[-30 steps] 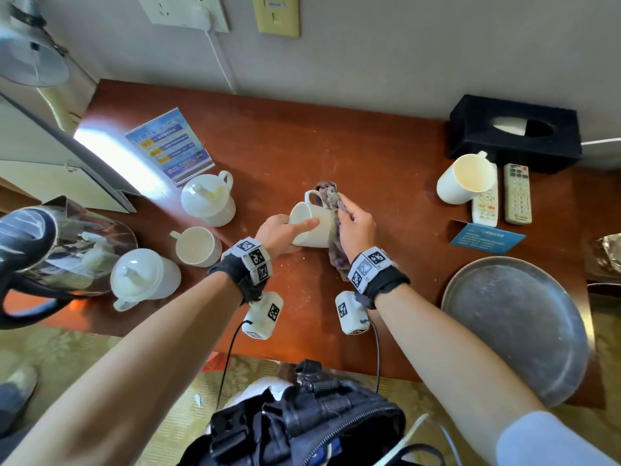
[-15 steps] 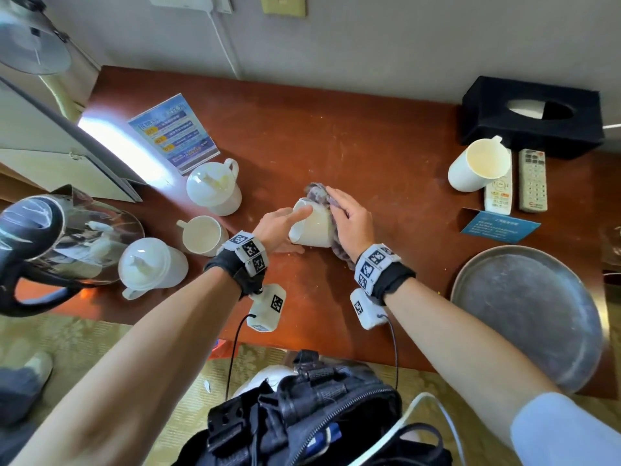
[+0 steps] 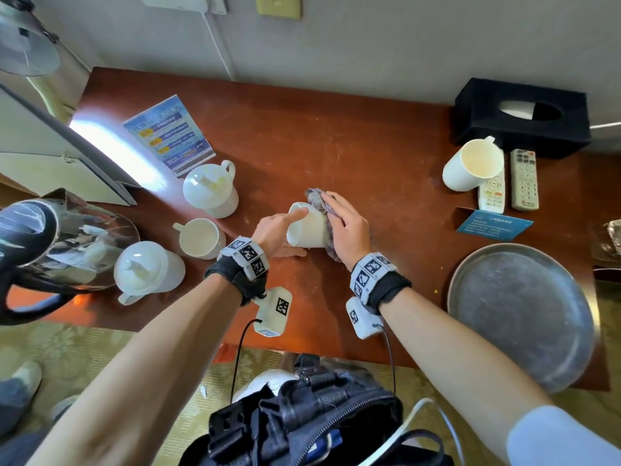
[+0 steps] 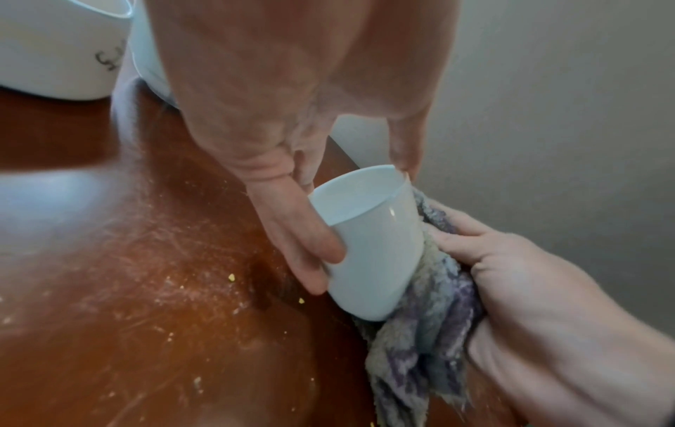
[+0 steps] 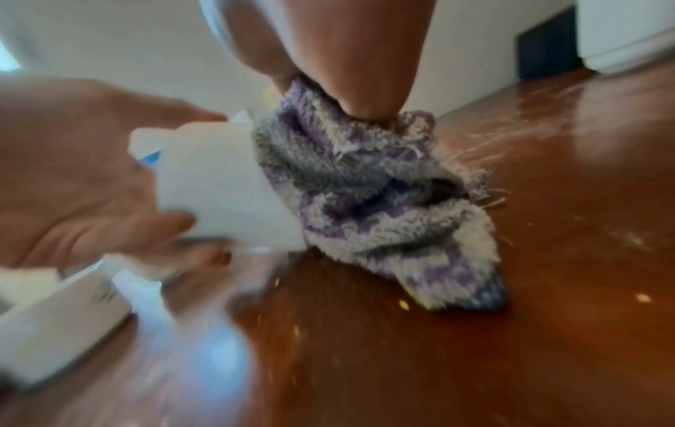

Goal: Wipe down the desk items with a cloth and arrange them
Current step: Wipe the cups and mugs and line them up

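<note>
- White ceramic, the cup sat tilted at the middle of the reddish-brown desk, its mouth turned toward the left and its base low by the wood.
- The left hand held it at the rim: thumb along the near side of the wall, a forefinger laid across the top of the lip, the other fingers tucked behind the mouth.
- The right hand pressed a purple-and-grey cloth against the cup's right flank, fingers laid close together over the fabric and thumb curled round it; the loose tail of the cloth drooped to touch the desk.
- Pale crumbs and dusty streaks lay scattered on the wood near the cup.
- At the left stood two lidded white mugs with an open one between them, a blue printed card beyond, and a glass kettle at the edge.
- At the right were another white cup leaning beside two remote controls, a black tissue box at the far wall, a small blue sign, and a round metal tray nearer.
</note>
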